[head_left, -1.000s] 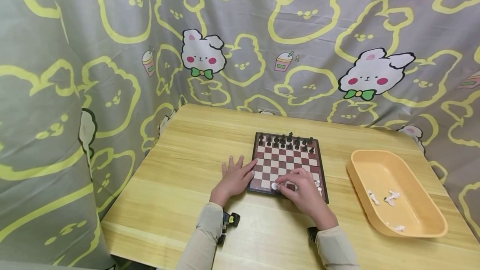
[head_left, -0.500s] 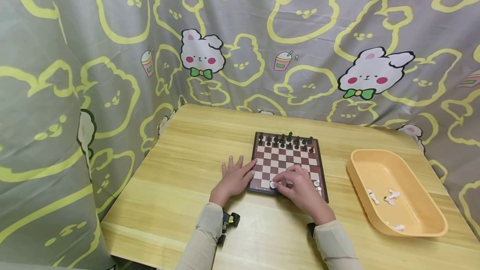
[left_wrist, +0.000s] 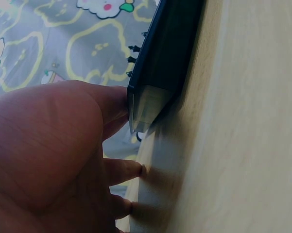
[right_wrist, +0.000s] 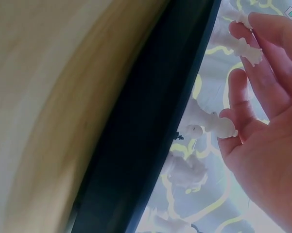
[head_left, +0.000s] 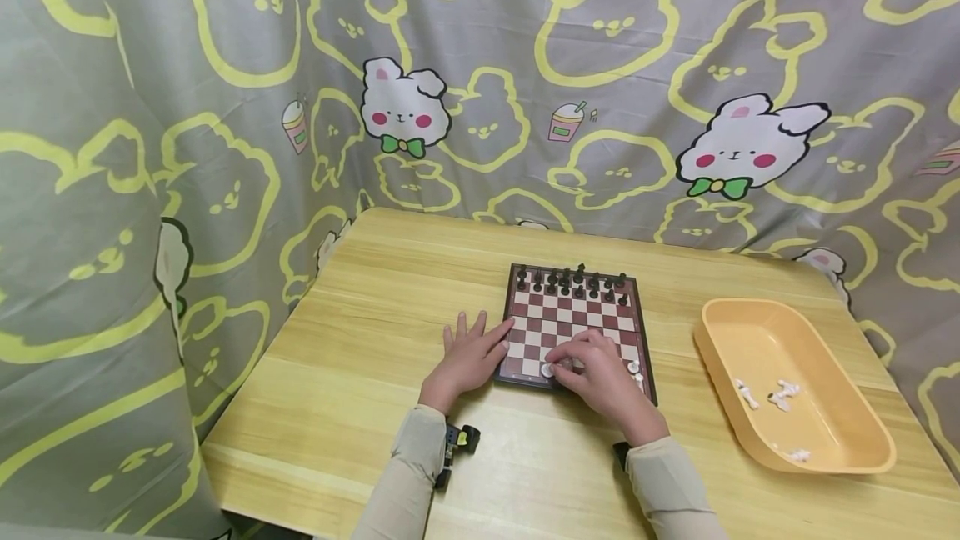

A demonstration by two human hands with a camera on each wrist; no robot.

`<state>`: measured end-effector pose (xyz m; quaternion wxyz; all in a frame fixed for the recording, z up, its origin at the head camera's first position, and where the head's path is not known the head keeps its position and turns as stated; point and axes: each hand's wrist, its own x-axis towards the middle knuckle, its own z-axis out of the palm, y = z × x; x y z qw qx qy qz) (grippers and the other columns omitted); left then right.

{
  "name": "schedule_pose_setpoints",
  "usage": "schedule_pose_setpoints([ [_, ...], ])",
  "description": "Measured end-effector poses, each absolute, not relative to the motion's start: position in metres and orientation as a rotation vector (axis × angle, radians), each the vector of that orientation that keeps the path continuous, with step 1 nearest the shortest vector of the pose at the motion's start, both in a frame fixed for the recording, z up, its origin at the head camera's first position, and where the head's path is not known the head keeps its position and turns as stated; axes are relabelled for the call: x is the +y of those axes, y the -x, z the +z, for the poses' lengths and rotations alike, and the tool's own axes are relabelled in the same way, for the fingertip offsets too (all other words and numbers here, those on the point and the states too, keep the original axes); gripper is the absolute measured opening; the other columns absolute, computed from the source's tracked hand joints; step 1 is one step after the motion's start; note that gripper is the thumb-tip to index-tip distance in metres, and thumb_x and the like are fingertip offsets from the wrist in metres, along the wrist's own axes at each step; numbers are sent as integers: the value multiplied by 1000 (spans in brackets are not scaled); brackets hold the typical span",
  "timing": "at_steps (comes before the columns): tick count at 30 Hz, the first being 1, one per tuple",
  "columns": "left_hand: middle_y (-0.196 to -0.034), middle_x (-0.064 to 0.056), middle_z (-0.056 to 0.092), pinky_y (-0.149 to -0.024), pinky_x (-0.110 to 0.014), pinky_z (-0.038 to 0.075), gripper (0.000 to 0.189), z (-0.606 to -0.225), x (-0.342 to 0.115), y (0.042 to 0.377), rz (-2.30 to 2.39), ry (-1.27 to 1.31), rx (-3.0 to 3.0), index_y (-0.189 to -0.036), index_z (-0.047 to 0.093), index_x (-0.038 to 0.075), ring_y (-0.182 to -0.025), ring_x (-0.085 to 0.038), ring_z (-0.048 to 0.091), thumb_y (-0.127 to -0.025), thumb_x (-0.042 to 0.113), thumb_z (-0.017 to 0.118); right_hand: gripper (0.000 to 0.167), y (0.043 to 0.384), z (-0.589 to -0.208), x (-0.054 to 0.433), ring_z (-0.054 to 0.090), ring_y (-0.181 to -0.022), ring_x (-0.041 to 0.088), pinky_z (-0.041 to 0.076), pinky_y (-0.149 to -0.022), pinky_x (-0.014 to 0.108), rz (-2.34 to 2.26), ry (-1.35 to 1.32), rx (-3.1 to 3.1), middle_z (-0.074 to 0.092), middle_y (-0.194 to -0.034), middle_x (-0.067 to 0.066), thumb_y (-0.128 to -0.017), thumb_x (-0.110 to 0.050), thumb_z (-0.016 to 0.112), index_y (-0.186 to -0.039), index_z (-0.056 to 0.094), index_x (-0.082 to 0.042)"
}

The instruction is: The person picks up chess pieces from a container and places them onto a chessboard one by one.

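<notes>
My right hand [head_left: 606, 375] is over the near side of the magnetic-looking chessboard [head_left: 528, 332], thumb and index finger pinching a white chess piece [head_left: 547, 369] low on the near row. From the right wrist, that piece's top [right_wrist: 242, 18] shows between the fingertips, and its kind is partly hidden. Beside it stand a crowned white piece [right_wrist: 248, 51], a round-headed one [right_wrist: 218, 125] and a white knight [right_wrist: 188, 170]. My left hand [head_left: 468, 361] lies with fingers spread at the board's left edge, thumb and index finger touching the side [left_wrist: 146, 107], other fingertips on the table.
Black chess pieces [head_left: 580, 278] stand in two rows on the board's far side. To the right sits a yellow-orange plastic tub [head_left: 840, 382] with several white pieces [head_left: 783, 394] lying in it. A patterned curtain [head_left: 487, 40] hangs behind the wooden table [head_left: 337, 340].
Over the first half second my right hand shifted slightly left and away from me with the pinched white piece; since then it has barely moved. My left hand stays put.
</notes>
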<state>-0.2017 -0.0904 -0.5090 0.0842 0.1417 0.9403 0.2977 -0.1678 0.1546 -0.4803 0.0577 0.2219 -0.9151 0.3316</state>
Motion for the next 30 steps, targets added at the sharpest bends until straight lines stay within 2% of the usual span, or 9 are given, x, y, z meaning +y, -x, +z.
schedule_pose_setpoints([
  [14, -168, -23, 18, -119, -71, -8, 50, -508, -90, 202, 876, -412, 2804, -160, 41, 32, -153, -55, -4, -111, 42, 37, 10, 170, -482, 152, 54, -98, 18, 38, -96, 47, 1008, -698, -2760, 72, -94, -10, -89, -11, 81, -98, 81, -16],
  [16, -169, -23, 18, -119, -71, -8, 50, -508, -90, 202, 871, -410, 2803, -161, 40, 33, -153, -54, -4, -111, 42, 37, 15, 170, -481, 153, 55, -102, 20, 37, -100, 49, 1023, -697, -2769, 74, -98, -8, -90, -11, 81, -105, 81, -14],
  [20, -168, -24, 20, -119, -72, -6, 50, -507, -90, 201, 887, -413, 2805, -160, 42, 31, -153, -55, -2, -111, 40, 38, 34, 167, -474, 164, 55, -118, 32, 36, -107, 60, 1071, -630, -2775, 74, -119, 5, -91, -16, 80, -125, 74, -9],
  [23, -167, -25, 21, -118, -73, -5, 49, -507, -89, 201, 901, -416, 2805, -159, 44, 29, -152, -56, -2, -111, 39, 39, 42, 166, -466, 188, 50, -126, 42, 35, -107, 68, 1124, -483, -2731, 67, -132, 17, -93, -17, 78, -132, 67, -4],
  [25, -167, -25, 21, -118, -72, -6, 49, -507, -88, 202, 905, -415, 2803, -159, 43, 29, -152, -56, -2, -111, 39, 39, 43, 165, -460, 210, 48, -128, 47, 34, -106, 71, 1156, -342, -2668, 63, -134, 23, -94, -17, 77, -132, 65, -1],
  [30, -168, -24, 20, -118, -72, -7, 50, -510, -88, 202, 905, -409, 2804, -159, 43, 29, -153, -55, -3, -111, 40, 38, 50, 156, -455, 271, 42, -135, 52, 30, -111, 69, 1181, 112, -2549, 57, -141, 28, -98, -30, 72, -136, 62, 1],
])
